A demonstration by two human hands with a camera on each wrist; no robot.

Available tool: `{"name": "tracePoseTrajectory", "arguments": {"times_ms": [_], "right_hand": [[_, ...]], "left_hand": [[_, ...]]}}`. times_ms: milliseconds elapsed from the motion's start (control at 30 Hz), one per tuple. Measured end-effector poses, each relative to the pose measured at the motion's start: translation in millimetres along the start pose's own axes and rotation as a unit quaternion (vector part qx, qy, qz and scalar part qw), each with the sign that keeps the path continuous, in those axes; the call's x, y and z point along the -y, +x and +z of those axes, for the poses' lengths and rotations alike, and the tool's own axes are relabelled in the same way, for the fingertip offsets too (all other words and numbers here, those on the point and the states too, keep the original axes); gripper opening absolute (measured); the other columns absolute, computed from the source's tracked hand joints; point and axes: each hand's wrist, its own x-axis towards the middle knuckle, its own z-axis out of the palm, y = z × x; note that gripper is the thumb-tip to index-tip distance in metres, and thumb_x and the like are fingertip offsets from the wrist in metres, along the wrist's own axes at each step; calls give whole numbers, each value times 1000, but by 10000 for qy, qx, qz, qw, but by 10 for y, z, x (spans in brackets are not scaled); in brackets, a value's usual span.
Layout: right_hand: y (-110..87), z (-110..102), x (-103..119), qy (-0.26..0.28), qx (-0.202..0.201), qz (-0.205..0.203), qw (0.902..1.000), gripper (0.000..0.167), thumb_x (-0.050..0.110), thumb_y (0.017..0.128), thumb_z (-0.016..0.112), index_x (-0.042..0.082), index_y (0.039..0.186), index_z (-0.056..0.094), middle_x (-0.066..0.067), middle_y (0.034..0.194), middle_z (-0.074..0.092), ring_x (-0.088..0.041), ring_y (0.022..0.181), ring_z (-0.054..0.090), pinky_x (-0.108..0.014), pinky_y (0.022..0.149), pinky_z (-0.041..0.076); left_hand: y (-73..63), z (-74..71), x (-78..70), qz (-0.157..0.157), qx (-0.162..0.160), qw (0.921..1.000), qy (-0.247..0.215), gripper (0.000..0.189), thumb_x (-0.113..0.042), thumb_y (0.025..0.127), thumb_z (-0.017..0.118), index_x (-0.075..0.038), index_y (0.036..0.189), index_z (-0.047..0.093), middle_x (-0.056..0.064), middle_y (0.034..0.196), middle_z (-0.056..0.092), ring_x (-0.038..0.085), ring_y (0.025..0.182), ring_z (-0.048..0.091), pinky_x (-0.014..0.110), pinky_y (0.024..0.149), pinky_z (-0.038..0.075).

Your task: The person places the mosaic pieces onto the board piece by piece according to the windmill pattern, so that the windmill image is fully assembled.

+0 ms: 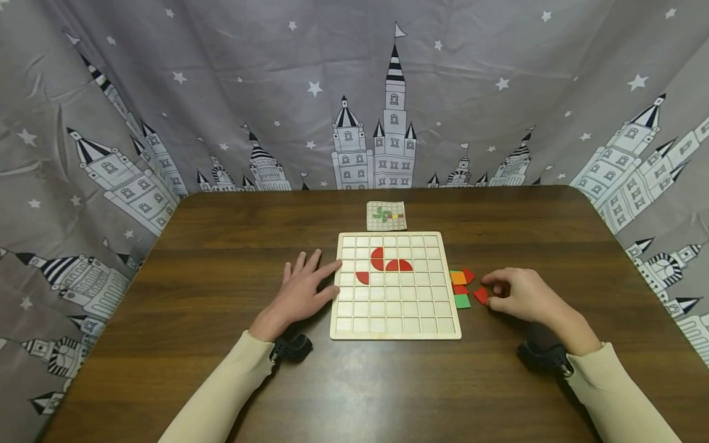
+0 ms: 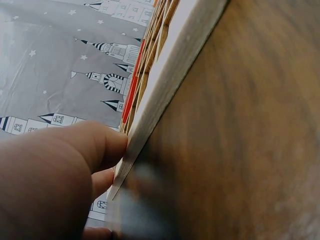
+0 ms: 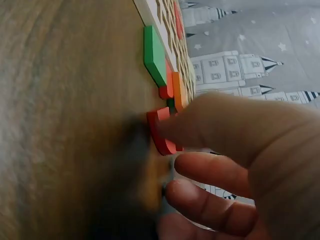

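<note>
A square wooden grid board (image 1: 410,307) lies on the table with several red quarter-circle pieces (image 1: 377,253) in its upper left cells. My left hand (image 1: 299,292) rests at the board's left edge, fingers spread, thumb and index fingertips touching the rim. To the right of the board my right hand (image 1: 523,295) is low over the table, thumb and index finger apart. Its thumb tip is right at a loose red piece (image 1: 480,296) with a curved side, which the thumb partly covers in the right wrist view. The other right fingers are loosely bent below it.
Against the board's right edge lie a green square (image 1: 462,301), an orange square (image 1: 458,278) and other red pieces (image 1: 468,275). A small pattern card (image 1: 386,216) with a printed grid lies beyond the board. Behind the brown wooden table (image 1: 221,246) hangs a grey castle-print curtain (image 1: 249,74).
</note>
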Motion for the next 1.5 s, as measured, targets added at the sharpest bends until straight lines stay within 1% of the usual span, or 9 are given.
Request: {"name": "tracePoseTrajectory", "arguments": {"times_ms": [167, 333, 633, 800, 900, 967, 1100, 1333, 1500], "right_hand": [[-2, 27, -25, -145, 30, -254, 9996, 32, 22, 76, 87, 7, 102, 76, 3, 82, 62, -10, 76, 52, -28, 67, 44], [10, 63, -27, -35, -65, -233, 9997, 20, 23, 78, 87, 14, 86, 71, 6, 73, 57, -7, 67, 46, -24, 60, 38], [6, 70, 5, -96, -110, -207, 9997, 27, 32, 79, 87, 20, 72, 64, 10, 64, 51, -4, 59, 42, -21, 56, 34], [-3, 54, -47, 172, 16, -371, 9992, 19, 22, 79, 86, 14, 90, 72, 8, 71, 54, -2, 61, 43, -21, 57, 37], [-6, 53, -92, 374, 120, -611, 9974, 29, 9, 79, 82, 8, 108, 76, 7, 77, 57, -1, 64, 45, -21, 58, 40], [-5, 59, -112, 413, 152, -774, 9960, 34, 4, 79, 80, 8, 112, 77, 6, 80, 58, -1, 65, 45, -21, 58, 41], [-5, 63, -114, 363, 167, -911, 9950, 30, 4, 80, 79, 10, 110, 79, 7, 81, 60, 0, 65, 44, -21, 57, 41], [6, 56, -82, 374, 220, -415, 9982, 22, 12, 81, 84, 7, 102, 77, 6, 75, 56, -2, 64, 43, -21, 57, 37], [-5, 22, -98, 353, 293, -415, 9981, 24, 13, 79, 85, 7, 101, 77, 6, 76, 57, -2, 66, 45, -21, 58, 40]], "left_hand": [[5, 3, -2, 13, -3, 10000, -26, 58, -38, 102, 58, -25, 157, 44, 23, 170, 15, 50, 157, 1, 76, 119, -2], [8, 7, 0, 16, -9, 10000, -11, 58, -38, 102, 57, -25, 157, 44, 23, 170, 15, 50, 157, 1, 76, 119, -2], [8, 8, 3, 6, -29, 10000, -31, 58, -38, 101, 58, -26, 157, 44, 22, 170, 15, 50, 157, 0, 76, 119, -2], [4, 8, 6, 22, -41, 10000, -24, 58, -38, 101, 58, -25, 157, 44, 22, 170, 15, 50, 157, 1, 76, 119, -2], [5, 9, 5, 25, -38, 10000, -31, 58, -38, 102, 57, -26, 157, 44, 22, 170, 15, 50, 158, 0, 76, 119, -2], [6, 9, 4, 22, -35, 10000, -27, 58, -38, 102, 57, -26, 157, 44, 22, 170, 15, 50, 158, 0, 76, 119, -2], [4, 10, 4, 8, -26, 10000, -27, 58, -38, 101, 57, -26, 157, 44, 22, 170, 15, 50, 158, 0, 75, 119, -2], [3, 15, 10, 17, -31, 10000, -20, 58, -38, 101, 57, -26, 157, 44, 22, 170, 15, 50, 157, 1, 76, 119, -2], [13, 12, 4, 2, -17, 10000, 12, 58, -39, 101, 57, -26, 157, 44, 22, 170, 15, 50, 157, 1, 76, 119, -1]]}}
